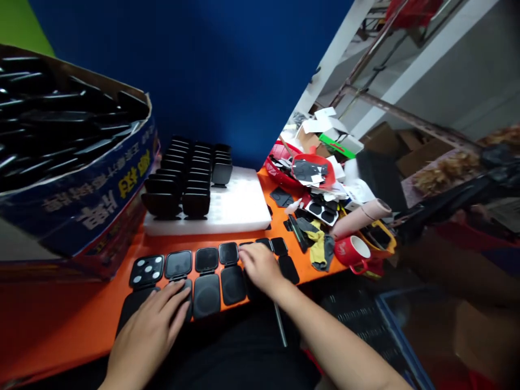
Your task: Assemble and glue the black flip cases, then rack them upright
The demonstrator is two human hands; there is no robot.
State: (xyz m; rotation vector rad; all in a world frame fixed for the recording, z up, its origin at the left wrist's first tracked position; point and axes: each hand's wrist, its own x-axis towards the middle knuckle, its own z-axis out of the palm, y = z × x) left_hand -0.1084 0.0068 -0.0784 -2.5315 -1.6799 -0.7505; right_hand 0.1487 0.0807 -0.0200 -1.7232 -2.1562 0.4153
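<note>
A row of opened black hinged compact cases lies along the front of the orange table, lids and bases laid flat. The leftmost case has a lid with several pale round dots. My left hand rests with fingers stretched out, touching the base of the second case from the left and partly covering the first. Over the right half of the row, my right hand has its fingers curled together at the lid of one case. Whatever is between those fingertips is hidden.
A white foam block holds rows of upright black cases. At left stands a large blue carton full of black pieces. Rightward are a red basket, a yellow-grey glove, a pink roll and a red mug near the edge.
</note>
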